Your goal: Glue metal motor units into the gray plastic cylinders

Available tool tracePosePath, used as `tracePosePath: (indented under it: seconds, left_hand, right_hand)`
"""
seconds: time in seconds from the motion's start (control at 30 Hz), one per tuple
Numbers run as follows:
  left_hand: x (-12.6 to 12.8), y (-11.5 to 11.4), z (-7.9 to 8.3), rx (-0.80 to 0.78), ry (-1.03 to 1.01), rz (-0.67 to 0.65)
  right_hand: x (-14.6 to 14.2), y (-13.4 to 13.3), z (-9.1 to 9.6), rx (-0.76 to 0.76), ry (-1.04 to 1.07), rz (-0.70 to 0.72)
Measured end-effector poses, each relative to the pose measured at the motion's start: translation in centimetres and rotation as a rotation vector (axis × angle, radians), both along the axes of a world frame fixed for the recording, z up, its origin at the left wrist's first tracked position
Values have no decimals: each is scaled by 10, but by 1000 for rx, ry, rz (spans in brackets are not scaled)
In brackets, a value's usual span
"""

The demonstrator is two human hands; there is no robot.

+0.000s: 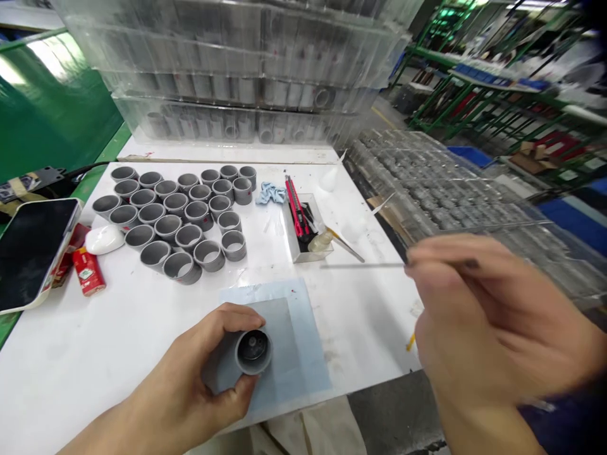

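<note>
My left hand (pixel 208 373) grips a short grey cylinder (pixel 240 360) between thumb and fingers, over a grey pad (pixel 279 328) on a blue sheet (pixel 313 360). Its open end faces up and shows a dark round part inside. My right hand (pixel 484 316), blurred, is raised at the right and closed on a thin metal rod (pixel 365 266) that points left. The rod's tip is apart from the cylinder. Several grey rings (pixel 183 268) stand in a cluster on the white table at the back left.
A clear box (pixel 310 256) holds a red utility knife (pixel 296 212); tweezers (pixel 348 245) lean from it. Nearby are a crumpled blue cloth (pixel 270 193) and a white nozzle bottle (pixel 329 179). A phone (pixel 35 246) lies left. Stacked clear trays (pixel 237 57) rise behind; more trays (pixel 436 183) stand right.
</note>
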State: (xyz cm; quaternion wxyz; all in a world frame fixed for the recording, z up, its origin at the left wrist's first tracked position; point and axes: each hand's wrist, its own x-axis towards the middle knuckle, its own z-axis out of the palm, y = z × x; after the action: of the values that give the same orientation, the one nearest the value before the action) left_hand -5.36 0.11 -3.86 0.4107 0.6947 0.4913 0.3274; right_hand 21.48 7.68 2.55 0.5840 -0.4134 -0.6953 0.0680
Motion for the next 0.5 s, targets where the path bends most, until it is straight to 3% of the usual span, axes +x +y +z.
tracePosePath:
  seconds: [0.1,0.2,0.3,0.4,0.5]
  left_hand:
    - [-9,1,14,94,274,-22]
    - [-21,-3,19,301,566,-80]
    - [-28,-9,18,375,777,-106]
    - [-27,-14,14,387,863,-107]
    - [-31,-21,4,387,844,-69]
  right_hand:
    - [8,34,-4,103,13,-123]
    - [11,52,-9,55,-66,-111]
    - [7,57,-16,10,-221,-68]
    - [5,56,-25,-136,-356,8]
    - [11,49,-31,-236,-363,32]
